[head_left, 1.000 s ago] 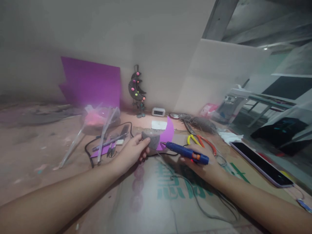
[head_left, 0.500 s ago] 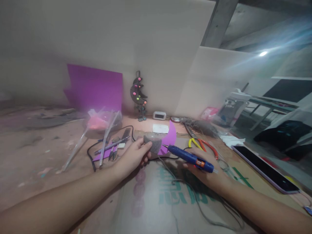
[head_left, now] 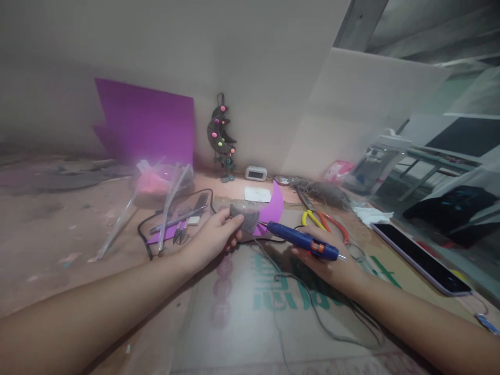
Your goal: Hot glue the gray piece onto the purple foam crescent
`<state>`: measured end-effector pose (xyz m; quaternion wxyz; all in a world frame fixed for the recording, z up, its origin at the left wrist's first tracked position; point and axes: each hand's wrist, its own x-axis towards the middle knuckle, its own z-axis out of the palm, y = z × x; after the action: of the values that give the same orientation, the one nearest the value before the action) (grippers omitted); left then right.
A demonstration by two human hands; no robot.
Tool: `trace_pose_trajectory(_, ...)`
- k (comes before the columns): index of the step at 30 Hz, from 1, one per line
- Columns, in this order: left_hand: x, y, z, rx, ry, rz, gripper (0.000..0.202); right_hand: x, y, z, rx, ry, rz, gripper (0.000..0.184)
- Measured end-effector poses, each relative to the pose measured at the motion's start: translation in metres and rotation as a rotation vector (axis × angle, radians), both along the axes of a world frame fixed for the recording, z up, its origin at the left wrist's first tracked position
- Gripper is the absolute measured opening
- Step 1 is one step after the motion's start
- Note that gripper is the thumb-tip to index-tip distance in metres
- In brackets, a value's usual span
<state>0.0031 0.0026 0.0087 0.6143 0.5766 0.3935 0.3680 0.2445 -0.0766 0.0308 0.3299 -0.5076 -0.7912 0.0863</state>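
Note:
My left hand [head_left: 213,240] pinches a grey cord-wrapped piece [head_left: 245,219] whose bare end is purple card [head_left: 273,209], holding it just above the table. My right hand [head_left: 326,263] grips a blue glue gun [head_left: 300,240] with an orange trigger. Its nozzle points left and sits right beside the grey wrapped edge. A grey cord [head_left: 312,307] trails from the piece across the cardboard sheet [head_left: 242,323] with green print.
Yellow-handled and orange-handled pliers [head_left: 324,224] lie behind the gun. A phone [head_left: 420,250] lies at the right. At the left are clear glue sticks [head_left: 117,229], a pen, a black cable and a pink bag [head_left: 154,183]. Against the wall stand a purple sheet [head_left: 148,122], a moon ornament [head_left: 221,135] and a small clock [head_left: 255,173].
The view shifted up then down as my head moved. Both hands keep their hold, and the gun's nozzle stays next to the wrapped piece.

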Motion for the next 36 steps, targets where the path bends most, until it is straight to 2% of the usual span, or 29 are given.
trace_pose_trajectory(14, 0.0004, -0.0002, 0.0018, 0.007, 0.019, 0.015, 0.024, 0.0050, 0.0012, -0.0059, -0.023, -0.026, -0.012, 0.011)
trace_pose_trajectory(25, 0.0017, 0.0008, 0.0025, -0.023, -0.010, 0.009, 0.019, 0.0012, 0.0014, -0.0019, 0.015, -0.106, 0.099, 0.020)
trace_pose_trajectory(36, -0.0007, 0.0003, 0.0007, -0.003, 0.004, 0.010, 0.019, 0.0009, 0.0007, -0.0019, 0.003, -0.156, 0.079, 0.019)
